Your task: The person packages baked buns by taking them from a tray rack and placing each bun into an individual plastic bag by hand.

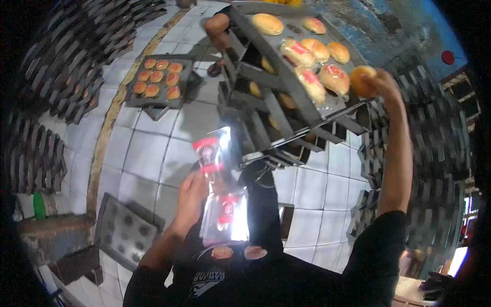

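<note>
At two o'clock my right hand [384, 85] half-curls round a likely soft bun [361, 82], best side-cupped; at eight, my left hand [191, 198] pinches slippery wrappers [225, 215].

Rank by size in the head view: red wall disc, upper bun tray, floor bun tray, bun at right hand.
Upper bun tray
Floor bun tray
Bun at right hand
Red wall disc

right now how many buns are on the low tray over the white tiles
9 buns on that tray: three in the far row, three in the middle row, three in the near row. None looks hidden.
</note>
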A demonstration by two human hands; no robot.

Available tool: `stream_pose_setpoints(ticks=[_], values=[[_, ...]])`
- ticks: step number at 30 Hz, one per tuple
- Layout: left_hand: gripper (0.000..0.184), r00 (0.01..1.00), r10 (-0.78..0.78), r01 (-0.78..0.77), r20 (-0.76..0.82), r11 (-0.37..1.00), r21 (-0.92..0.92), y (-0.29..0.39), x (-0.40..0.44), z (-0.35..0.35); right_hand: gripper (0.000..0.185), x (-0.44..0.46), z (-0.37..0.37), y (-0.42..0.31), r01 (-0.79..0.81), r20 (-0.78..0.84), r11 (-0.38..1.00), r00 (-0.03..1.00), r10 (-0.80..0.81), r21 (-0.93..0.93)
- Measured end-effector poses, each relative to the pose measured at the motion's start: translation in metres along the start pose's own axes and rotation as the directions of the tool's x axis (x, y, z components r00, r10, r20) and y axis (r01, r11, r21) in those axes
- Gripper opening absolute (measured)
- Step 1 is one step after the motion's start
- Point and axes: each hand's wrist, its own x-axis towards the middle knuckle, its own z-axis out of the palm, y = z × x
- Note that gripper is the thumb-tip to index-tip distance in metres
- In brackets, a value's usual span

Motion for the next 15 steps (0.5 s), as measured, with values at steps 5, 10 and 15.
stream_pose_setpoints(ticks=[5, 10, 15], values=[[0.026, 0.999, -0.045, 0.044, 0.003, 0.947, -0.319, 0.034, 0.039, 0.021, 0.056, -0.133, 0.054, -0.105, 0.229, -0.232, 0.601, 0.97, -0.074, 0.765], [0.026, 0.98, -0.185, 0.14, -0.072, 0.902, -0.409, 0.018, 0.093, 0.023, 0.064, -0.254, 0.216, -0.162, 0.138, 0.011, 0.744, 0.981, -0.192, 0.653], [0.032, 0.99, 0.015, 0.015, 0.14, 0.977, -0.213, 0.034, 0.06, 0.048, 0.049, -0.284, 0.318, -0.12, 0.732, -0.215, 0.681, 0.671, -0.709, 0.04]])
